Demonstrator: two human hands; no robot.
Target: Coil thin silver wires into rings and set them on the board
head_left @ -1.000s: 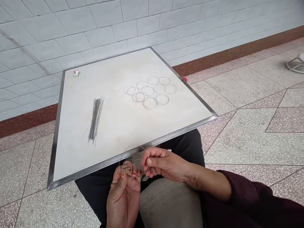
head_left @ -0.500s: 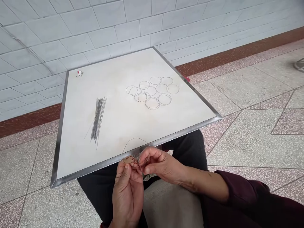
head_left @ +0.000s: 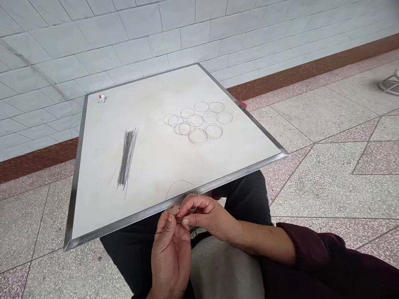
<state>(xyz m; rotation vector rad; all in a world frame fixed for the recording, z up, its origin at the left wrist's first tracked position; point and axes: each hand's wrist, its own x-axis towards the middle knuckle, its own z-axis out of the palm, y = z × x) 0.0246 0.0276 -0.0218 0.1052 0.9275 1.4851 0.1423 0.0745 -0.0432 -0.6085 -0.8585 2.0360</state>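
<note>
A thin wire ring (head_left: pixel 182 180) stands up between my hands at the table's near edge. My left hand (head_left: pixel 171 245) is closed, thumb and fingertips pinching the lower left of the ring. Some brown tape-like wrapping (head_left: pixel 173 210) shows at those fingertips; its exact kind I cannot tell. My right hand (head_left: pixel 207 216) is closed too, its thumb and forefinger pinched at the bottom of the ring beside the left fingers. The wire ends are hidden by the fingers.
On the white table (head_left: pixel 149 112) with a metal rim lie several finished wire rings (head_left: pixel 198 136), partly overlapping. Left of them is a bundle of straight wires (head_left: pixel 126 160). A small red-and-white object (head_left: pixel 102 99) sits at the far left corner, near the tiled wall (head_left: pixel 140 25).
My right thumb and forefinger have come closer together at the ring's bottom. The ring and both hands have shifted slightly right, while the view has moved a little.
</note>
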